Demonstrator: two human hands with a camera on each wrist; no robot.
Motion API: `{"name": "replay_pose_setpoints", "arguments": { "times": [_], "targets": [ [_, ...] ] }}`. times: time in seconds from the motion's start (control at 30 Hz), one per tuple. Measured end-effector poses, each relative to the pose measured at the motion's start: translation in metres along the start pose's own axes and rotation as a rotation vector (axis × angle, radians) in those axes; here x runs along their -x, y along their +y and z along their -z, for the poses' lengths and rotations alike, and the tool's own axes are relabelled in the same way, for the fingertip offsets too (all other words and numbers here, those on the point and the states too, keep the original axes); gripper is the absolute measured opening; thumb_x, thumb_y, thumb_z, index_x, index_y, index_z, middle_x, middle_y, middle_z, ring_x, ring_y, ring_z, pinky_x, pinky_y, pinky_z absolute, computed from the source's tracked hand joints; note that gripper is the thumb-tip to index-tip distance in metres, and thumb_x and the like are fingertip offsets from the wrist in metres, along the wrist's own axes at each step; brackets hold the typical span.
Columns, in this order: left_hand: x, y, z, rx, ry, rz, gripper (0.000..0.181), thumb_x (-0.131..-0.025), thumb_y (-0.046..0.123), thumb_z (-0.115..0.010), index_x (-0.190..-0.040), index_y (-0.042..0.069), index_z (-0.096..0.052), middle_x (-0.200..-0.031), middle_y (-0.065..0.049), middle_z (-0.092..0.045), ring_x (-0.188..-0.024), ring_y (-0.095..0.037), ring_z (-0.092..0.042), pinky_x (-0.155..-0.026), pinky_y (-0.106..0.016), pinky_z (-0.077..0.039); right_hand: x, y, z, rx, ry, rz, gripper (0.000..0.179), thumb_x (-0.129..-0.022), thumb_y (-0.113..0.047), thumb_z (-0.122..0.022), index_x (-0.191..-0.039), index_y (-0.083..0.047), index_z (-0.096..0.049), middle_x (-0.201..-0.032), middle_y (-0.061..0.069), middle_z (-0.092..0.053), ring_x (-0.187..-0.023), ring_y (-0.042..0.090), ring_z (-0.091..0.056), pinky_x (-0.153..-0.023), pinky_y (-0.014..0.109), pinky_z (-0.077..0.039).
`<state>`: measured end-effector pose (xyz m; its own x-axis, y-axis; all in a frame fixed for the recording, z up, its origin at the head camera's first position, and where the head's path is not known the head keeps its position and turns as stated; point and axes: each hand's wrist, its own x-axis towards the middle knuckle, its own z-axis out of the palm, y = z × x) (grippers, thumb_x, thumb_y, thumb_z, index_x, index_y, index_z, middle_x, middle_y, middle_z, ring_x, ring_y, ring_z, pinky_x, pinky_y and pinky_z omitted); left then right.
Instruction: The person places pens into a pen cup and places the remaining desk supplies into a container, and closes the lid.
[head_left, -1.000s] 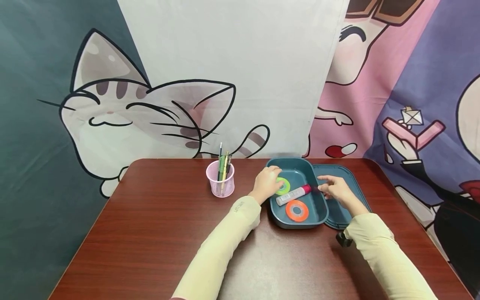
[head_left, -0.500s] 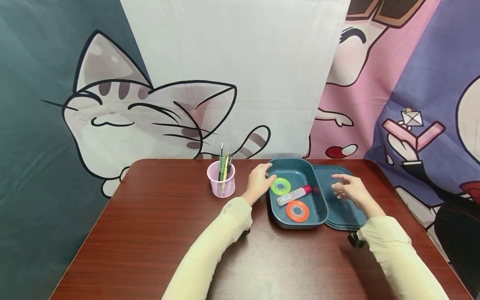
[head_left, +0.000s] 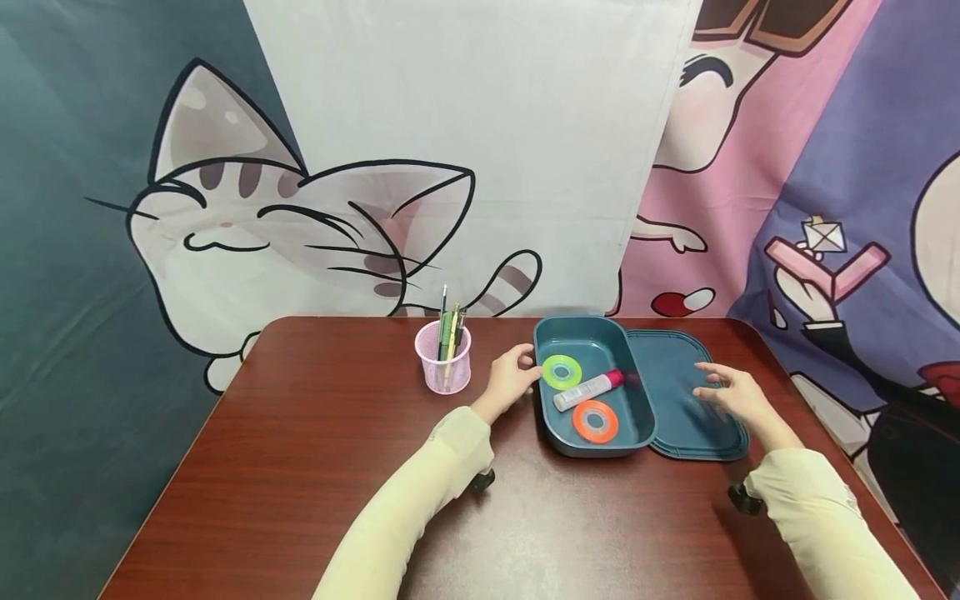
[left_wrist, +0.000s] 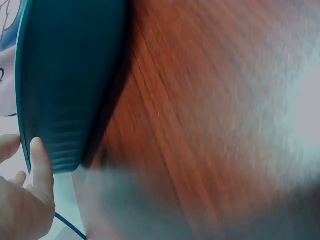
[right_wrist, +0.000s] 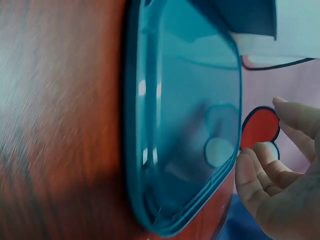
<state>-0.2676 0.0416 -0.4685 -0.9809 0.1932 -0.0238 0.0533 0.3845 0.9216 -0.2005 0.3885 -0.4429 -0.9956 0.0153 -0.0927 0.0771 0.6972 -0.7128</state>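
A dark teal box (head_left: pixel 596 442) on the table holds a lime-green tape roll (head_left: pixel 555 360), an orange tape roll (head_left: pixel 595 406) and a white glue stick with a magenta cap (head_left: pixel 585 392). My left hand (head_left: pixel 508 385) is at the box's left side, fingers loosely bent, fingertips right at the wall; in the left wrist view the thumb (left_wrist: pixel 41 165) overlaps the wall. To the right of the box lies its teal lid (head_left: pixel 671 375), flat. Over the lid's right part hovers my right hand (head_left: pixel 741 398), fingers relaxed and holding nothing.
A pink mesh pen cup (head_left: pixel 442 375) with several pens and pencils stands left of the box. The brown wooden table (head_left: pixel 300 467) ends at the back against a cartoon-printed cloth (head_left: pixel 480 100). The box overlaps the lid's left edge in the head view.
My left hand has drawn back from the lime-green tape roll to the left side of the box. My right hand has moved from the box's right rim rightward over the lid.
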Motion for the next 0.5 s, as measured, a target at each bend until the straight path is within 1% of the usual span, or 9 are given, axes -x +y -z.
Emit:
{"name": "replay_pose_setpoints", "arguments": {
  "times": [0.07, 0.13, 0.2, 0.23, 0.3, 0.37, 0.5],
  "targets": [
    [0.002, 0.000, -0.001, 0.098, -0.029, 0.045, 0.047, -0.080, 0.011, -0.063, -0.125, 0.007, -0.049, -0.099, -0.012, -0.058, -0.057, -0.015, -0.059, -0.055, -0.031, -0.053, 0.001, 0.004, 0.002, 0.080, -0.004, 0.007, 0.057, -0.081, -0.012, -0.060, -0.130, 0.005, -0.036, -0.119, 0.039, -0.041, -0.077, 0.024, -0.058, -0.060, 0.034, -0.047],
    [0.002, 0.000, -0.002, 0.175, -0.052, 0.093, 0.048, -0.080, 0.009, -0.062, -0.126, 0.007, -0.047, -0.098, -0.012, -0.057, -0.059, -0.013, -0.058, -0.056, -0.029, -0.053, 0.002, 0.009, 0.003, 0.148, 0.000, 0.018, 0.058, -0.080, -0.011, -0.061, -0.130, 0.005, -0.037, -0.118, 0.040, -0.042, -0.089, 0.038, -0.054, -0.066, 0.041, -0.045],
    [0.002, 0.002, -0.002, 0.235, -0.063, 0.135, 0.049, -0.080, 0.006, -0.061, -0.127, 0.007, -0.046, -0.097, -0.011, -0.056, -0.067, -0.019, -0.062, -0.055, -0.026, -0.053, 0.003, 0.015, 0.003, 0.218, 0.009, 0.040, 0.058, -0.077, -0.010, -0.063, -0.128, 0.006, -0.039, -0.115, 0.040, -0.044, -0.101, 0.046, -0.047, -0.073, 0.048, -0.043],
    [0.002, 0.002, -0.003, 0.259, -0.064, 0.153, 0.049, -0.081, 0.005, -0.061, -0.127, 0.007, -0.046, -0.096, -0.010, -0.055, -0.071, -0.021, -0.063, -0.054, -0.024, -0.053, 0.003, 0.018, 0.003, 0.241, 0.014, 0.048, 0.058, -0.076, -0.009, -0.064, -0.127, 0.007, -0.040, -0.113, 0.040, -0.045, -0.105, 0.049, -0.043, -0.076, 0.052, -0.041],
    [0.001, 0.003, -0.003, 0.293, -0.070, 0.184, 0.050, -0.081, 0.003, -0.060, -0.128, 0.008, -0.045, -0.095, -0.010, -0.054, -0.077, -0.025, -0.063, -0.055, -0.024, -0.053, 0.005, 0.023, 0.005, 0.280, 0.032, 0.067, 0.058, -0.074, -0.009, -0.065, -0.125, 0.008, -0.041, -0.109, 0.040, -0.048, -0.102, 0.049, -0.044, -0.077, 0.056, -0.038],
    [0.000, 0.004, -0.003, 0.312, -0.076, 0.204, 0.051, -0.081, 0.002, -0.059, -0.129, 0.008, -0.044, -0.093, -0.010, -0.054, -0.080, -0.026, -0.063, -0.056, -0.024, -0.053, 0.007, 0.028, 0.006, 0.308, 0.054, 0.082, 0.057, -0.072, -0.007, -0.064, -0.123, 0.008, -0.043, -0.105, 0.039, -0.051, -0.099, 0.049, -0.047, -0.076, 0.056, -0.037],
    [-0.001, 0.004, -0.003, 0.316, -0.090, 0.220, 0.053, -0.081, 0.001, -0.059, -0.130, 0.009, -0.042, -0.092, -0.010, -0.056, -0.079, -0.023, -0.063, -0.057, -0.025, -0.053, 0.012, 0.038, 0.006, 0.345, 0.088, 0.087, 0.054, -0.072, -0.006, -0.062, -0.121, 0.009, -0.044, -0.098, 0.035, -0.055, -0.093, 0.048, -0.049, -0.073, 0.054, -0.038]
  ]
}}
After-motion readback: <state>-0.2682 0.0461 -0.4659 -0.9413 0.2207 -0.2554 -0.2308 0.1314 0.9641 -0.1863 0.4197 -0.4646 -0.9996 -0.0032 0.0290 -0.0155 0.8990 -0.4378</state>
